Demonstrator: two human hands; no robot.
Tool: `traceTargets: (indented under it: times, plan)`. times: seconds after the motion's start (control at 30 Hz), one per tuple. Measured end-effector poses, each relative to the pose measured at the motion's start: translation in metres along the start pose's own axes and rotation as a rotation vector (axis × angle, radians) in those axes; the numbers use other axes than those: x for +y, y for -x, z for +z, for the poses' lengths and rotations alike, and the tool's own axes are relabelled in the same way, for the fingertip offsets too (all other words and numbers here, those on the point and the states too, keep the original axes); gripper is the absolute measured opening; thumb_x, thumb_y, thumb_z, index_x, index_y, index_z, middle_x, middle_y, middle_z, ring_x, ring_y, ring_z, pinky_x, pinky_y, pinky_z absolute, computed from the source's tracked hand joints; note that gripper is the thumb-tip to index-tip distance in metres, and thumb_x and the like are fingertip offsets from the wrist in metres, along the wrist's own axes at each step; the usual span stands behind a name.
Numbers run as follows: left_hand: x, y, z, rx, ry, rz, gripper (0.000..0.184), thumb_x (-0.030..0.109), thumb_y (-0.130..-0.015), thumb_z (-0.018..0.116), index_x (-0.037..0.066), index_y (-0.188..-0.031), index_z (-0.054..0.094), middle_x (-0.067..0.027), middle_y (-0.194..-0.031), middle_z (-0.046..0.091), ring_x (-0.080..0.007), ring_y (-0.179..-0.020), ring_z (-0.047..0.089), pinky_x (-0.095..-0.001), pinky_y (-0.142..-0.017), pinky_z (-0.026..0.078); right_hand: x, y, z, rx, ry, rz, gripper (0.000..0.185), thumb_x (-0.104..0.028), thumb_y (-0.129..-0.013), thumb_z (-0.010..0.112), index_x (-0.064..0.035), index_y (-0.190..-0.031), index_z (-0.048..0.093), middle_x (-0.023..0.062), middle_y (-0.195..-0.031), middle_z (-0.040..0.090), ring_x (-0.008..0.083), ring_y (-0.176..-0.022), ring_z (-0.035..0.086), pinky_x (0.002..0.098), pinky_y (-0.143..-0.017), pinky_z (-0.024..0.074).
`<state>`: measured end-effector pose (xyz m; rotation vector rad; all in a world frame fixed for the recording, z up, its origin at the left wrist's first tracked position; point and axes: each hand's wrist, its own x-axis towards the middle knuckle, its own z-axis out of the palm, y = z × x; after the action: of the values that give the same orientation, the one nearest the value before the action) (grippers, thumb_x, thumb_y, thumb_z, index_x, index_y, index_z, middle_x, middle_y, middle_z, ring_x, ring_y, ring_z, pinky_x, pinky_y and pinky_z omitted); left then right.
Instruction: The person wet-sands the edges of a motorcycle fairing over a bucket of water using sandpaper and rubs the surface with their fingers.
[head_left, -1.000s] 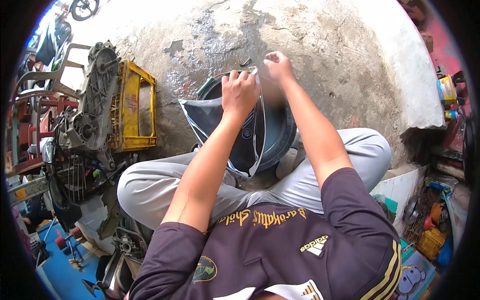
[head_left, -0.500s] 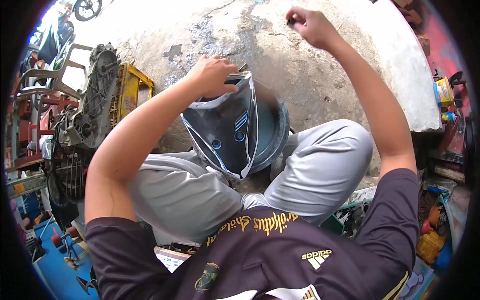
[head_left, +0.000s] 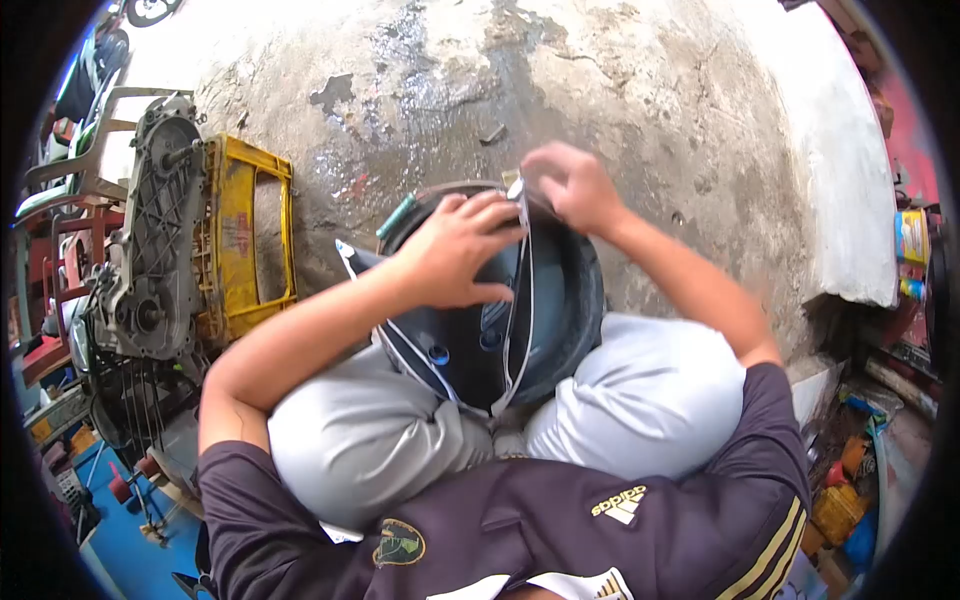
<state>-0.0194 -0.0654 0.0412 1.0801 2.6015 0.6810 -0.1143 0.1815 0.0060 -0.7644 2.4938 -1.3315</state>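
A black panel with white edges and blue round marks (head_left: 462,345) rests tilted over a round dark tub (head_left: 578,300) between my knees. My left hand (head_left: 460,248) lies across the panel's upper part. Its fingertips reach the white ridge, and the thumb is spread apart on the panel's face. My right hand (head_left: 578,188), smeared by motion, is at the panel's top tip with curled fingers. Whatever those fingers hold is hidden. A teal grip-like piece (head_left: 397,215) shows at the tub's far left rim.
A yellow crate (head_left: 245,240) and a grey engine casing (head_left: 160,230) stand at the left. Wet concrete floor (head_left: 640,110) stretches ahead, with a small dark piece (head_left: 493,134) on it. A pale concrete ledge (head_left: 850,230) runs along the right, beside a yellow can (head_left: 910,235).
My right hand has come down and inward to the panel's tip; earlier it was raised far right, pinching something small and dark. My left hand has moved onto the panel. The view has shifted.
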Motion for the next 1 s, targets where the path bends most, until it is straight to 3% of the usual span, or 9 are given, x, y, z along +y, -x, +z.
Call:
traceTargets:
  times: [0.2,0.43,0.73,0.83,1.0]
  plan:
    - [0.003,-0.002,0.000,-0.014,-0.036,-0.036,0.083,0.049,-0.080,0.086,0.013,-0.151,0.060,-0.0110,-0.160,0.049,-0.0301,-0.154,0.040,-0.0535,-0.120,0.036,0.016,0.013,0.028,0.129,-0.113,-0.151,0.019,0.007,-0.093,0.065,-0.0012,-0.110,0.070,0.0154,-0.106,0.070,0.0310,-0.099,0.071,0.0379,-0.088,0.0574]
    - [0.002,0.003,0.004,0.051,-0.055,-0.033,0.080,0.047,-0.082,0.085,0.013,-0.151,0.061,-0.0117,-0.161,0.049,-0.0302,-0.154,0.040,-0.0532,-0.120,0.036,0.016,0.014,0.031,0.060,-0.017,-0.212,0.025,0.006,-0.091,0.067,-0.0024,-0.114,0.068,0.0172,-0.112,0.067,0.0387,-0.111,0.066,0.0458,-0.094,0.0554]
    - [-0.003,0.006,0.014,0.204,0.002,0.009,0.054,0.037,-0.084,0.084,0.013,-0.131,0.073,-0.0102,-0.152,0.062,-0.0314,-0.144,0.053,-0.0501,-0.116,0.041,0.016,0.011,0.032,0.173,0.079,-0.266,0.024,0.009,-0.089,0.066,-0.0019,-0.110,0.068,0.0179,-0.111,0.068,0.0389,-0.105,0.068,0.0446,-0.091,0.0570]
    - [-0.001,0.010,0.016,0.326,-0.040,0.053,0.037,0.033,-0.083,0.084,0.011,-0.112,0.076,-0.0079,-0.141,0.070,-0.0295,-0.135,0.060,-0.0482,-0.109,0.045,0.011,0.017,0.030,0.115,0.104,-0.333,0.023,0.006,-0.089,0.069,-0.0016,-0.110,0.069,0.0165,-0.112,0.070,0.0392,-0.109,0.066,0.0479,-0.095,0.0548]
    - [0.008,0.015,0.016,0.288,-0.277,0.107,0.040,0.041,-0.084,0.081,0.009,-0.107,0.076,-0.0074,-0.132,0.073,-0.0292,-0.128,0.061,-0.0474,-0.107,0.046,0.021,0.020,0.037,0.180,0.144,-0.361,0.023,0.005,-0.090,0.069,-0.0013,-0.111,0.068,0.0183,-0.112,0.070,0.0404,-0.108,0.066,0.0483,-0.094,0.0549]
